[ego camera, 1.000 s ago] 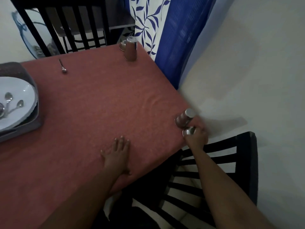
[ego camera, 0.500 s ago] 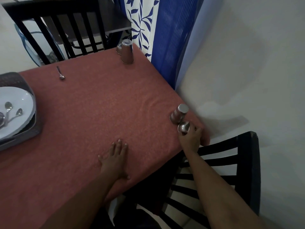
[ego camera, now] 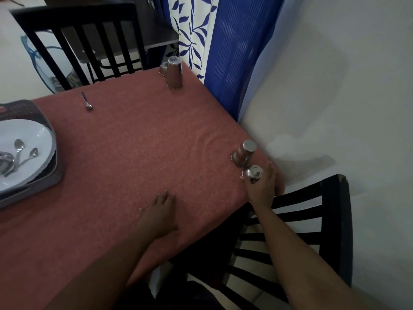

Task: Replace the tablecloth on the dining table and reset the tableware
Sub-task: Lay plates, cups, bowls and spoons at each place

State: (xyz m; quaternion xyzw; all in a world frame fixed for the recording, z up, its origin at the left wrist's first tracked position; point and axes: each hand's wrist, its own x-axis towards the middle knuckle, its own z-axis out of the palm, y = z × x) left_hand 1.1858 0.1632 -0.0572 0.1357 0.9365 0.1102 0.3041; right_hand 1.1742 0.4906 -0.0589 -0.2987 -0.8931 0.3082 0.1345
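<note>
1. The right hand (ego camera: 260, 186) grips a small steel cup (ego camera: 252, 174) at the table's near corner, beside an upturned tumbler (ego camera: 243, 153), probably setting a place.
2. The left hand (ego camera: 159, 214) lies flat, fingers straight, likely steadying the red tablecloth (ego camera: 138, 153).

A red tablecloth (ego camera: 138, 157) covers the table. The left hand (ego camera: 159, 214) lies flat on it at about 6 o'clock, fingers straight. At 4 o'clock, by the table's corner, the right hand (ego camera: 262, 186) grips a small steel cup (ego camera: 252, 173), just beside an upturned steel tumbler (ego camera: 243, 153). At 12 o'clock stand another upturned tumbler (ego camera: 174, 73) and a small cup (ego camera: 163, 68) behind it. A spoon (ego camera: 86, 101) lies at 11 o'clock. At 9 o'clock a dark tray (ego camera: 44, 180) holds white plates (ego camera: 33, 135) with spoons on them.
</note>
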